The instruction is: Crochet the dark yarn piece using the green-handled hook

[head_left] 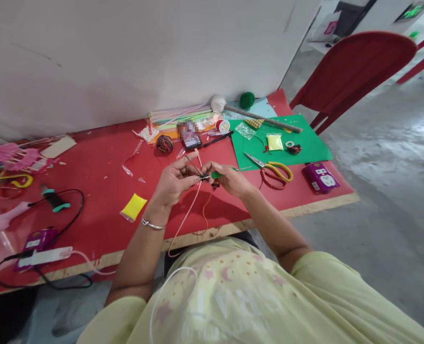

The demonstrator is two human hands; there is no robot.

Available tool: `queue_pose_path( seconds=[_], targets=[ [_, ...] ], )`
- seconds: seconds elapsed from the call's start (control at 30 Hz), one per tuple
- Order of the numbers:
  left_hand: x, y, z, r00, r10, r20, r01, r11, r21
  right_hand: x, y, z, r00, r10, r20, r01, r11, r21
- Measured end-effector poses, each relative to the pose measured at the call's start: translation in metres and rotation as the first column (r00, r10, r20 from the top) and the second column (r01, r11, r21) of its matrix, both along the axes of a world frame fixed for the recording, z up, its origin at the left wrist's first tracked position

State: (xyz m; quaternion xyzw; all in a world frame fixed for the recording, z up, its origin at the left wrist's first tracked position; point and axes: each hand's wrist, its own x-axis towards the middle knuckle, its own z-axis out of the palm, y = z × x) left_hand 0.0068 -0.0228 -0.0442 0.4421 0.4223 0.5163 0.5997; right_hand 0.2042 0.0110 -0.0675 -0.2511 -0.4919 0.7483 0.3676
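Observation:
My right hand (pixel 231 180) is closed on a crochet hook with a green handle (pixel 217 175), its metal tip pointing left. Facing it, my left hand (pixel 174 184) pinches a small dark yarn piece (pixel 205 177) at the hook's tip, and a dark strand rises over its fingers. Fingers partly hide the yarn piece. An orange-and-dark yarn strand (pixel 205 210) hangs below the hands to the table's front edge. Behind my left hand sits a multicoloured yarn ball (pixel 164 144). Yellow-and-red-handled scissors (pixel 274 174) lie to the right of my right hand.
The red table (pixel 108 157) carries a phone (pixel 191 142), a thread spool (pixel 222 126), a yellow packet (pixel 133 207) and a green sheet (pixel 312 148). A purple socket box (pixel 320 177) stands at right. A pink cable (pixel 185 217) hangs by my hands. Beyond is a red chair (pixel 355 71).

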Motion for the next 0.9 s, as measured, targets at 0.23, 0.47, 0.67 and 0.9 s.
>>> queue_pose_path(
  seconds=[0.23, 0.47, 0.67, 0.9],
  targets=[
    [0.007, -0.004, 0.002, 0.973, 0.164, -0.164, -0.139, 0.979, 0.151, -0.005, 0.001, -0.004, 0.995, -0.087, -0.058, 0.078, 0.987, -0.139],
    [0.006, -0.006, 0.005, 0.980, 0.127, -0.151, -0.109, 0.987, 0.121, -0.008, 0.000, -0.004, 0.994, -0.095, -0.058, 0.086, 0.985, -0.147],
    [0.010, -0.004, 0.006, 0.976, 0.126, -0.176, -0.108, 0.988, 0.109, -0.009, -0.004, -0.008, 0.983, -0.157, -0.095, 0.154, 0.987, -0.037],
    [0.023, 0.000, -0.005, 0.993, 0.113, 0.017, -0.113, 0.994, 0.002, -0.017, -0.018, -0.013, 0.866, -0.490, -0.099, 0.493, 0.804, 0.333]
  ],
)
